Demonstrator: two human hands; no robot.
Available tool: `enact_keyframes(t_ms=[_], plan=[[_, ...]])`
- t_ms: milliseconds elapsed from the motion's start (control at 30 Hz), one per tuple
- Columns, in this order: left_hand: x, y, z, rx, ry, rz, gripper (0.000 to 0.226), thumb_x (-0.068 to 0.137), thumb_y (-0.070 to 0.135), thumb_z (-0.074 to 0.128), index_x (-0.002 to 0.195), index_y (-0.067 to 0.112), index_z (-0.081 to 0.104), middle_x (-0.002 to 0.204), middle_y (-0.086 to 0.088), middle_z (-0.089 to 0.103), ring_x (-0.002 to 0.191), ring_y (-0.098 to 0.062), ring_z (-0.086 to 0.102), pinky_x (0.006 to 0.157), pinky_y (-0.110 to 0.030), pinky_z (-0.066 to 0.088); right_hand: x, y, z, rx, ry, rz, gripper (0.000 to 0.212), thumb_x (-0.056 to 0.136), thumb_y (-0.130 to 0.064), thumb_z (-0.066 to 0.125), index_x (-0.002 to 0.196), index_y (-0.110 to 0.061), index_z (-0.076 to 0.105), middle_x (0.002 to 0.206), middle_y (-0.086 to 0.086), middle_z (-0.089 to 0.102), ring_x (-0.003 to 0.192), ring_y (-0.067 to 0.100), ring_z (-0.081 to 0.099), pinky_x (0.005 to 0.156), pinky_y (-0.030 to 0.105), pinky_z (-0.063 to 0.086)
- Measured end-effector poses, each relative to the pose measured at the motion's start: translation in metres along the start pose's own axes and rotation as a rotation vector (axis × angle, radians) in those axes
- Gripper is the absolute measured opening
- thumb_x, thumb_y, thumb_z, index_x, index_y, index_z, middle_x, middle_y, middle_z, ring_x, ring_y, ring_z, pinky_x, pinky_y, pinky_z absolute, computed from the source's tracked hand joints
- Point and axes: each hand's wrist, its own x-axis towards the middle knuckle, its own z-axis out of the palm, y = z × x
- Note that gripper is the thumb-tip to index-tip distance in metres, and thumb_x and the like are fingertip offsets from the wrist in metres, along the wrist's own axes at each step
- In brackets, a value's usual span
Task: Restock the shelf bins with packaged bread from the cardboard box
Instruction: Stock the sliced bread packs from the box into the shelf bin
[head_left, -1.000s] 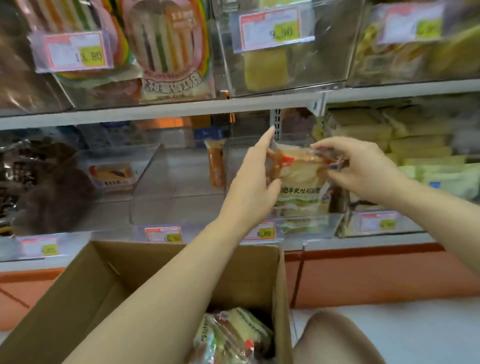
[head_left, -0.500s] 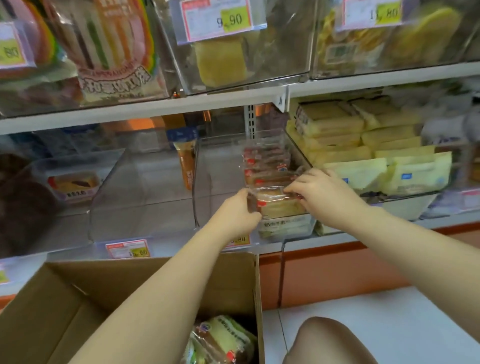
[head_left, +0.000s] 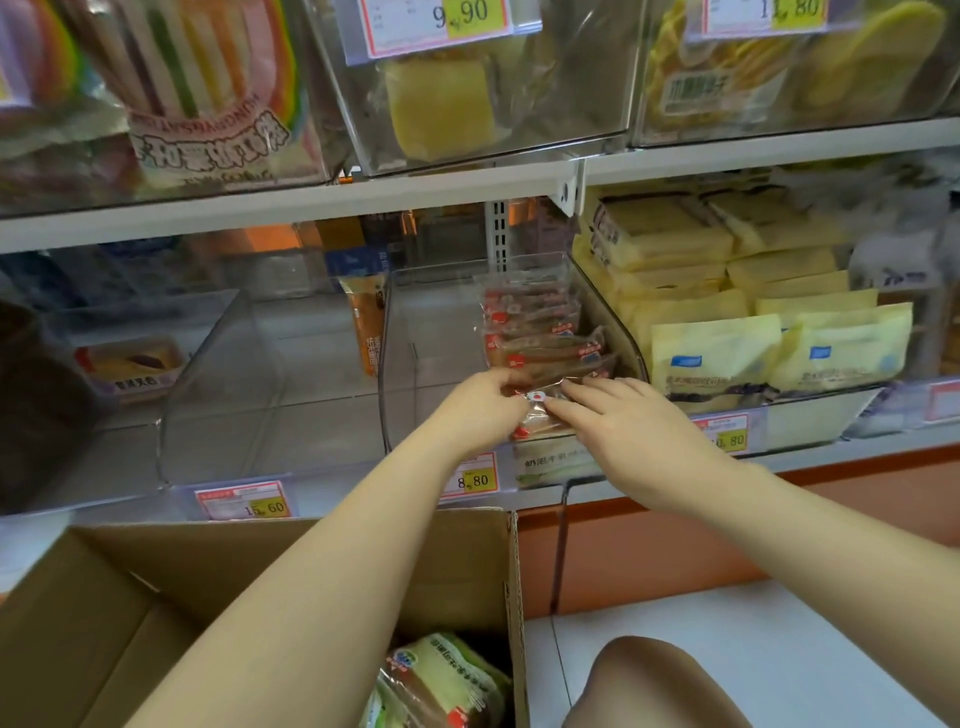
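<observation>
Seating pack (head_left: 540, 413) in bin (head_left: 396, 364): left hand (head_left: 483, 410) pinches its end, right hand (head_left: 626, 423) presses flat-fingered on top; likely light, soft, slippery film, so hold by edges.

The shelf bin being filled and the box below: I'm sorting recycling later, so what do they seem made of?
The shelf bin looks like clear, glossy rigid plastic: bread packs show through its walls, edges catch light. The box looks like matte brown cardboard, probably corrugated, with creased flaps.
</observation>
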Motion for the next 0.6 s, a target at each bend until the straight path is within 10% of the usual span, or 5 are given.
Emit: enact_keyframes(t_ms=[467, 600], plan=[[0.013, -0.004, 0.019, 0.058, 0.346, 0.04, 0.01, 0.099, 0.017, 0.045, 0.102, 0.017, 0.055, 0.096, 0.0, 0.06, 0.082, -0.015, 0.053, 0.068, -0.023, 0.037, -0.006, -0.003, -0.002, -0.005, 0.032, 0.057, 0.059, 0.06, -0.002, 0.08, 0.117, -0.012, 0.066, 0.118, 0.016, 0.065, 0.114, 0.035, 0.059, 0.097, 0.049, 0.043], [0.009, -0.012, 0.016, -0.034, 0.386, 0.081, 0.007, 0.1, 0.019, 0.043, 0.103, 0.018, 0.049, 0.092, 0.002, 0.059, 0.073, -0.01, 0.054, 0.056, -0.02, 0.038, -0.009, -0.009, 0.001, 0.035, -0.004, 0.091, 0.062, 0.078, -0.001, 0.068, 0.136, -0.012, 0.049, 0.147, 0.022, 0.037, 0.136, 0.038, 0.034, 0.111, 0.046, 0.026]])
